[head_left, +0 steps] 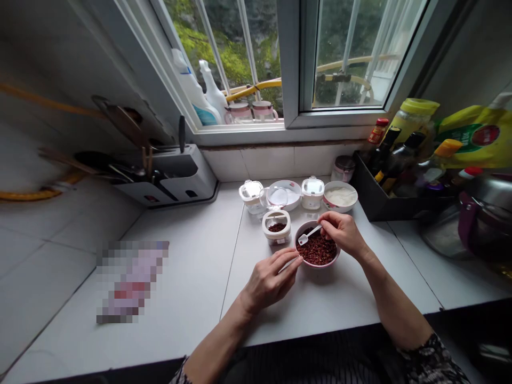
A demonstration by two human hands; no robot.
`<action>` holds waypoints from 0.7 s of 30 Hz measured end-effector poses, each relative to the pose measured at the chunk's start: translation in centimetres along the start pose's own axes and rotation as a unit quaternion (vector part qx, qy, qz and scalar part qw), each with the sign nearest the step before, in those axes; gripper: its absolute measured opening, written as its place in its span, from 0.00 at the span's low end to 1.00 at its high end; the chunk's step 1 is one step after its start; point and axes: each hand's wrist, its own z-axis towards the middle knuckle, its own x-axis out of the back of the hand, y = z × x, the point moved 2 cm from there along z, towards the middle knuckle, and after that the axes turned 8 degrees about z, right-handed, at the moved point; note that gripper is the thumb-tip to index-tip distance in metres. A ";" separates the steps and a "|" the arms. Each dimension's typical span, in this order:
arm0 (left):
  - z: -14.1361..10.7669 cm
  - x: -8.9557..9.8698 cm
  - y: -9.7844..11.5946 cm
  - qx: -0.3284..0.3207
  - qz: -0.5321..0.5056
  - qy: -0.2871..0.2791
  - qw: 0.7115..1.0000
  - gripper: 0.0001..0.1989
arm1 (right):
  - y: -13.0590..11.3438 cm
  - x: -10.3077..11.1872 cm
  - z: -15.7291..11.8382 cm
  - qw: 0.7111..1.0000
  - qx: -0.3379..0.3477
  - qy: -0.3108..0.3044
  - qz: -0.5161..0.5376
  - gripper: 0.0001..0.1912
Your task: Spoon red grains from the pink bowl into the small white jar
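Note:
A bowl (319,263) with a pink rim stands on the counter, filled with dark reddish-brown dried bits that look like Sichuan peppercorns (320,249). My right hand (343,231) pinches the handle of a small white spoon (303,239), its scoop just over the bits. At the bowl's left rim are the fingertips of my left hand (272,280); they appear to grip the edge, with the thumb hidden. Just behind that hand sits a clear seasoning jar (277,228) with a white frame, its lid raised, holding some of the same dark bits.
Behind stand two more clear jars, one left (252,193) and one right (312,193), a white dish (294,193) and a bowl of white grains (340,196). A black bottle box (384,205) and metal pot (486,205) flank the right. Leftward are a utensil holder (188,184) and blurred packet (134,282).

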 end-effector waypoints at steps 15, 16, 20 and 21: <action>-0.1 0.1 0.0 0.006 -0.007 -0.004 1.000 0.18 | -0.7 -0.2 -0.5 0.996 0.054 -0.035 -0.062 0.09; -0.1 0.1 0.0 0.005 -0.006 -0.005 1.000 0.18 | -0.8 -0.1 -0.5 0.997 0.049 -0.034 -0.056 0.09; -0.1 0.1 0.0 0.004 -0.004 -0.005 1.000 0.18 | -0.8 0.1 -0.3 0.998 0.032 -0.031 -0.033 0.08; -0.1 0.0 0.0 0.003 -0.004 -0.005 1.000 0.18 | -0.7 0.2 -0.3 0.999 0.027 -0.029 -0.026 0.08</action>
